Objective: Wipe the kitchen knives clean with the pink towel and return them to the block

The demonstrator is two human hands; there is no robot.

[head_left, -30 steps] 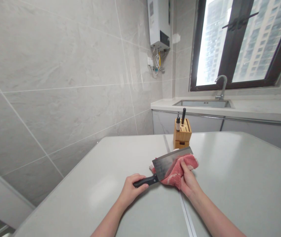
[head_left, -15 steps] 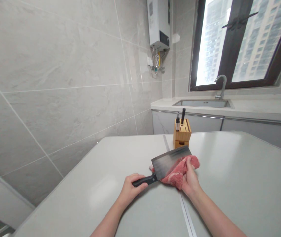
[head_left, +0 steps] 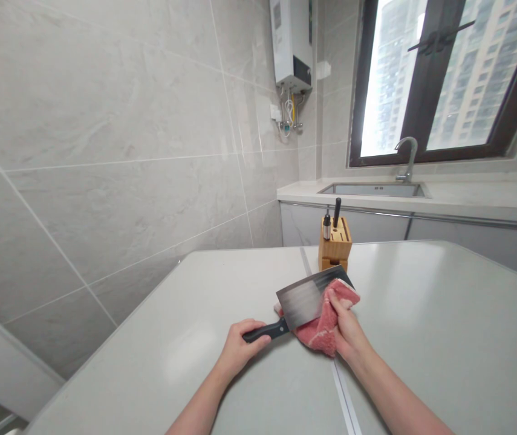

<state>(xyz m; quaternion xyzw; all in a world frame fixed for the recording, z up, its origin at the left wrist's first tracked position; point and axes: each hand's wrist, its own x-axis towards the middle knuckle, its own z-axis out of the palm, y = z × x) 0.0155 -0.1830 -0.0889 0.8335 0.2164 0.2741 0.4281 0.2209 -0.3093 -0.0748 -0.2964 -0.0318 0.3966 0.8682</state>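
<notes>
A steel cleaver point(head_left: 306, 297) with a black handle is held just above the pale table point(head_left: 421, 314). My left hand point(head_left: 240, 350) is closed round the handle. A red-and-white cloth point(head_left: 326, 320) is folded against the blade's far side. My right hand point(head_left: 347, 329) grips the cloth and presses it onto the blade near its tip.
A wooden knife block point(head_left: 334, 244) with two dark handles in it stands just beyond the cleaver. A sink point(head_left: 373, 190) with a tap point(head_left: 407, 157) lies under the window at the back. A tiled wall runs along the left, with a water heater point(head_left: 291, 42) mounted high up.
My right hand has slid the cloth along the blade, first outward then back toward the handle. The blade has tilted up slightly. My left hand has kept its grip and place.
</notes>
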